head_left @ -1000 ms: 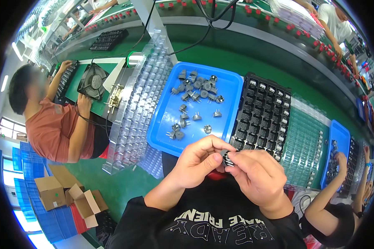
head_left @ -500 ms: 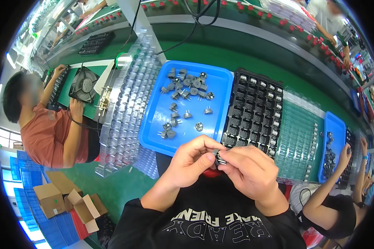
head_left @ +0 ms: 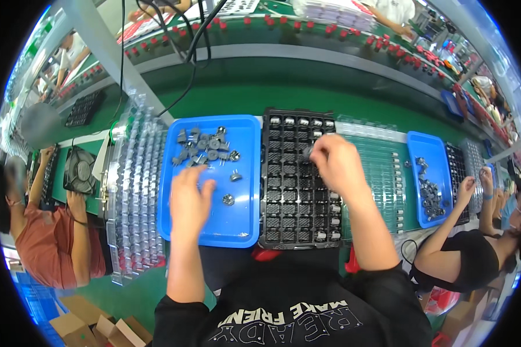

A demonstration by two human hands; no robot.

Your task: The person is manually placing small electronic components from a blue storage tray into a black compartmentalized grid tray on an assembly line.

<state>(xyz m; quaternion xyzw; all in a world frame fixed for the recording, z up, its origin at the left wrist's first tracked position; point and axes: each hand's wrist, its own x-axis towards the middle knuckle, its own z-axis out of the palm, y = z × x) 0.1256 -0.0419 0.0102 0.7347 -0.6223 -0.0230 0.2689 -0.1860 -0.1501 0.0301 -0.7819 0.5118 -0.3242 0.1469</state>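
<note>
A: Tabletop (head_left: 231,103), far left?
B: Stack of clear moulded trays (head_left: 134,202); nesting presumably saves room.

A: Next?
B: Blue tray (head_left: 237,234). Raised rim likely keeps the loose grey pinned parts (head_left: 201,144) from straying. Left hand (head_left: 190,196) above it, near the heap: fingers spread, grip released, nothing seen in it. Contact with parts: cannot tell.

A: Then?
B: Black tray (head_left: 285,237), just beside the blue one, probably for short reach. Pockets keep pieces apart; metallic pieces (head_left: 289,121) fill much of the far row.

A: Other grip?
B: Right hand (head_left: 338,165) over the black tray, fingertips pinching a dark grey part (head_left: 308,153), blurred. A fingertip hold should leave its lower side free, I judge. Seated or not: cannot tell.

A: Farther right?
B: Clear ribbed tray (head_left: 370,173), silvery pieces lined along its right edge.
</note>
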